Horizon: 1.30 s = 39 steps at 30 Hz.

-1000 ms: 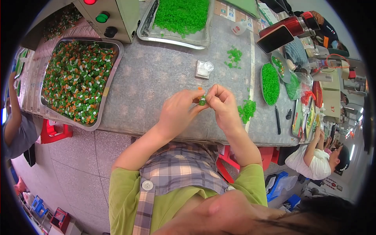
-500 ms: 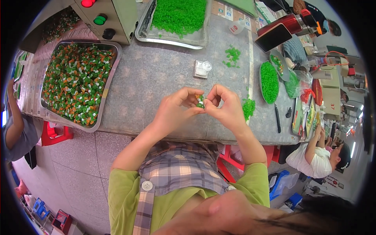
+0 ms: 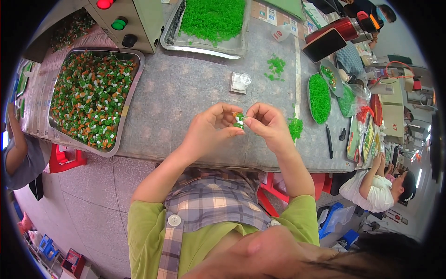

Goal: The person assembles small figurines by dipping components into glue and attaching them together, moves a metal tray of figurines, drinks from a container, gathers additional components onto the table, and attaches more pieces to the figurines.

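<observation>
- Left hand [image 3: 203, 132] pinches green-white-orange piece [image 3: 239, 120]; right hand [image 3: 272, 126] has fingertips at its 3 o'clock edge, grip unclear;
- piece turned since a second ago, more white showing; seemingly mid-handling;
- green bits [image 3: 295, 129] at 3 o'clock.

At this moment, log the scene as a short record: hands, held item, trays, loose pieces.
Left hand: holds small piece
Right hand: at the piece's right side; contact unclear
Small piece: green, white, orange
Left tray: heaped green, orange and white pieces
Far tray: bright-green bits
Table: loose green cluster beyond right hand, another beside right wrist
</observation>
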Tool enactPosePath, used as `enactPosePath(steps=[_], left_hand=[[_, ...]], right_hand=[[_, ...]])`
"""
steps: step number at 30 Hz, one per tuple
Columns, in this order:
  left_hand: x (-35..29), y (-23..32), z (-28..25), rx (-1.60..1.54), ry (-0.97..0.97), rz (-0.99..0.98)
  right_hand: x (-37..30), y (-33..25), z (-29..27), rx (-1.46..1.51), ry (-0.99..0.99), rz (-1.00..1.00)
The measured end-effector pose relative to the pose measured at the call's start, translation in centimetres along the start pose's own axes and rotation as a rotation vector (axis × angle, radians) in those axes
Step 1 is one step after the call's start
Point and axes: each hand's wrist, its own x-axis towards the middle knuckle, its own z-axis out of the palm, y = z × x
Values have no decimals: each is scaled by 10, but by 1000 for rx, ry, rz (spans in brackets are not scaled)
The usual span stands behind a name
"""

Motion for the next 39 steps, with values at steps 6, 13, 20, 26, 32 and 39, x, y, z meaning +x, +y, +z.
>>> enactPosePath(steps=[6, 13, 20, 26, 32, 39], left_hand=[[-1, 6, -1, 154, -36, 17], [2, -2, -4, 130, 67, 103], [1, -3, -14, 84, 88, 105], [-1, -1, -16, 56, 89, 97], [-1, -4, -20, 13, 102, 93], [-1, -6, -19, -23, 80, 101]], right_hand=[[8, -6, -13, -166, 157, -165], [58, -28, -37, -975, 261, -306], [78, -34, -28, -1190, 134, -224], [78, -37, -28, -1280, 147, -286], [72, -43, -29, -1103, 150, -160], [67, -28, -34, -1056, 196, -182]])
